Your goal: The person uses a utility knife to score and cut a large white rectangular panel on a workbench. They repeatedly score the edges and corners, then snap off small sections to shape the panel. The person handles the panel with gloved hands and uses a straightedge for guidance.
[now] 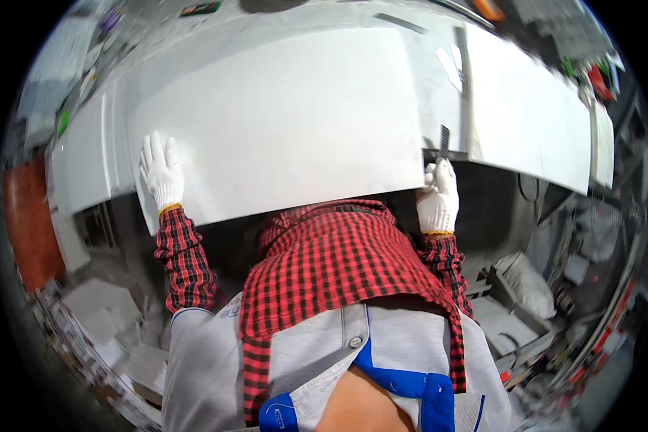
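Note:
A large white sheet [281, 122], smooth and thin-looking, covers the middle of the table, and its near edge overhangs toward my body. Flat on its left end rests my left hand [163, 173], in a white knit glove, fingers stretched out. My right hand [439, 198], gloved the same way, is closed beside the sheet's lower right corner. From its fingers a short dark ridged strip [445, 138] sticks up; its lower end is hidden, and its kind I cannot make out.
Another white panel [525, 108] lies to the right, with white scraps [450, 66] beside it. A grey strip [399, 23] lies beyond the sheet. At the far right are an orange object [488, 9] and a red one [600, 82]. A pale sack [524, 282] sits low on the right.

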